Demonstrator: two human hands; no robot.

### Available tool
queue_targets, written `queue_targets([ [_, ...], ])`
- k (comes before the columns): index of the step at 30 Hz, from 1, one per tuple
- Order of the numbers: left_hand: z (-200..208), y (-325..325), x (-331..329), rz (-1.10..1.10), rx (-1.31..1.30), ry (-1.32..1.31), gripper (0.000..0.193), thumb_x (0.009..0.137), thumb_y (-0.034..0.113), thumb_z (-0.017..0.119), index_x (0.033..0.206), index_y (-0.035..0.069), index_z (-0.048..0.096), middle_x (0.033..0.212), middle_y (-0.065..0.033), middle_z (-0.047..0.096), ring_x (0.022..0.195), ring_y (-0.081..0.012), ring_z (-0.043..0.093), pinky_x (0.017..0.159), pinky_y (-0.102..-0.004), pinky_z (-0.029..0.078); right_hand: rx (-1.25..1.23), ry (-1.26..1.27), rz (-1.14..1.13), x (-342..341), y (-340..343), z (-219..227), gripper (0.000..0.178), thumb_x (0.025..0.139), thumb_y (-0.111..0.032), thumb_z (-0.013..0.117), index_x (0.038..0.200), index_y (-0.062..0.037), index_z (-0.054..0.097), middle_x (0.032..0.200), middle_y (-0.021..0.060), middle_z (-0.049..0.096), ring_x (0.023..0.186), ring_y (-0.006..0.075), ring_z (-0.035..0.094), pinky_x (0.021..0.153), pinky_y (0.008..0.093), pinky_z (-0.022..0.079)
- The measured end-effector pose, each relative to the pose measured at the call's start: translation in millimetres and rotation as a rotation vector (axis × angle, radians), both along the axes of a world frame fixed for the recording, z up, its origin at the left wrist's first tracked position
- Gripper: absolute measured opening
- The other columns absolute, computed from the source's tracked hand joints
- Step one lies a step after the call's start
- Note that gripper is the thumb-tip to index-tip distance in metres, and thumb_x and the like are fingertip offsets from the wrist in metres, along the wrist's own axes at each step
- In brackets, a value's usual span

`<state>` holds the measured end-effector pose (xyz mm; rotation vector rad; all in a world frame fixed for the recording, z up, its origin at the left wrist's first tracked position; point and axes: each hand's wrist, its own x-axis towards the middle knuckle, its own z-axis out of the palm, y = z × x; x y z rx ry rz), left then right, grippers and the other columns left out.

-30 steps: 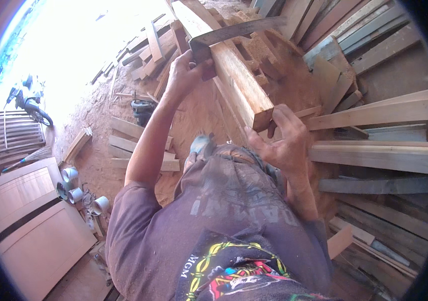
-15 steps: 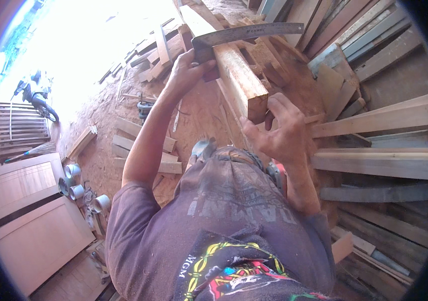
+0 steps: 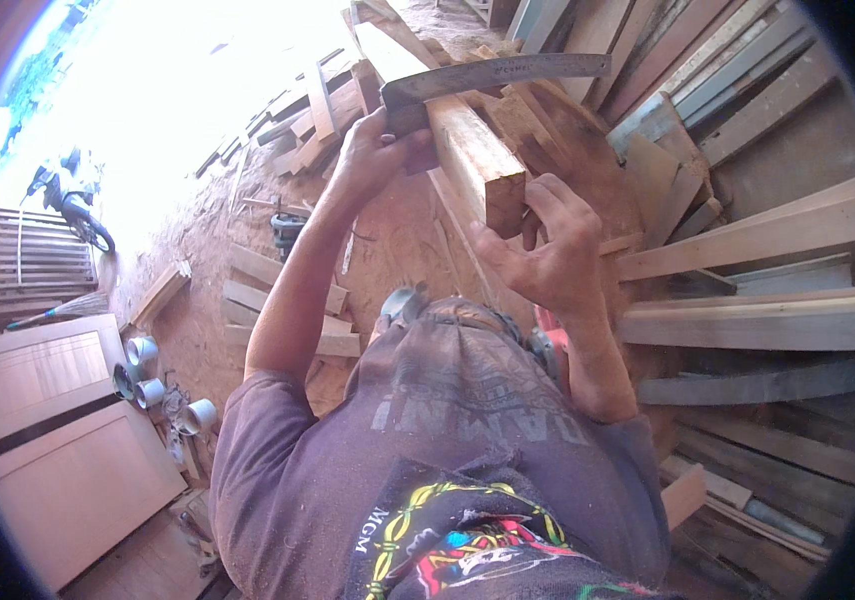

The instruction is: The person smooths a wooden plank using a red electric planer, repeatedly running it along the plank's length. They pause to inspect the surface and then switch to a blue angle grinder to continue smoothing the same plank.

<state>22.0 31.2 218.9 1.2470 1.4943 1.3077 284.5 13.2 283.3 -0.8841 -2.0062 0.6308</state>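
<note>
A long squared wooden beam (image 3: 475, 150) stretches away in front of me, its cut end towards my body. Across its top lies the metal blade of a try square (image 3: 507, 70). My left hand (image 3: 369, 155) is closed round the square's stock, pressing it to the beam's left side. At the near end, my right hand (image 3: 552, 245) grips the beam, with the thumb on the left of the end face and the fingers bent at its right corner. Part of the fingers is hidden behind the wood.
Offcuts (image 3: 317, 100) are piled beyond the beam, and more boards (image 3: 292, 320) lie on the sawdust-covered floor. Planks (image 3: 747, 320) crowd the right side. To the left are door panels (image 3: 77, 460), several white cylinders (image 3: 147, 390) and a motorbike (image 3: 77, 205).
The beam's near end and my right hand have shifted slightly left and up in the picture. Both hands keep their holds, and the square still lies across the beam.
</note>
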Motion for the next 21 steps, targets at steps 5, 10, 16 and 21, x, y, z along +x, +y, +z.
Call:
queue_targets([
  [5, 9.5, -5.4, 14.3, 0.154, 0.031, -0.143, 0.035, 0.101, 0.017, 0.077, 0.132, 0.001, 0.070, 0.116, -0.0077, 0.077, 0.101, -0.0163, 0.073, 0.088, -0.0327, 0.059, 0.051, 0.028, 0.027, 1.8, 18.8, 7.5, 0.024, 0.080, -0.017, 0.088, 0.086, -0.0012, 0.071, 0.080, 0.0025, 0.061, 0.060, 0.0085, 0.055, 0.051, 0.0272, 0.042],
  [10, -68.6, -19.9, -15.3, 0.430, 0.125, -0.456, 0.034, 0.103, 0.016, 0.074, 0.133, -0.001, 0.069, 0.124, -0.0074, 0.073, 0.109, -0.0163, 0.069, 0.096, -0.0338, 0.056, 0.165, 0.050, -0.016, -8.8, 44.0, 27.3, 0.027, 0.081, -0.022, 0.089, 0.090, -0.0018, 0.074, 0.083, 0.0059, 0.066, 0.067, 0.0155, 0.063, 0.058, 0.0316, 0.049],
  [16, -105.6, -78.3, -29.5, 0.681, 0.030, -0.603, 0.032, 0.104, 0.015, 0.073, 0.134, 0.005, 0.068, 0.120, -0.0029, 0.071, 0.104, -0.0155, 0.069, 0.092, -0.0345, 0.057, 0.144, 0.083, -0.016, -23.2, 58.6, 39.4, 0.033, 0.080, -0.031, 0.087, 0.094, -0.0024, 0.077, 0.089, 0.0130, 0.073, 0.078, 0.0312, 0.073, 0.073, 0.0422, 0.058],
  [21, -129.4, -104.4, -37.3, 0.720, 0.023, -0.705, 0.026, 0.104, 0.010, 0.071, 0.129, 0.008, 0.066, 0.117, -0.0039, 0.071, 0.102, -0.0184, 0.071, 0.088, -0.0363, 0.060, 0.098, 0.087, 0.000, -33.6, 63.5, 39.1, 0.035, 0.080, -0.033, 0.086, 0.093, -0.0014, 0.077, 0.091, 0.0143, 0.073, 0.081, 0.0328, 0.073, 0.076, 0.0434, 0.058],
])
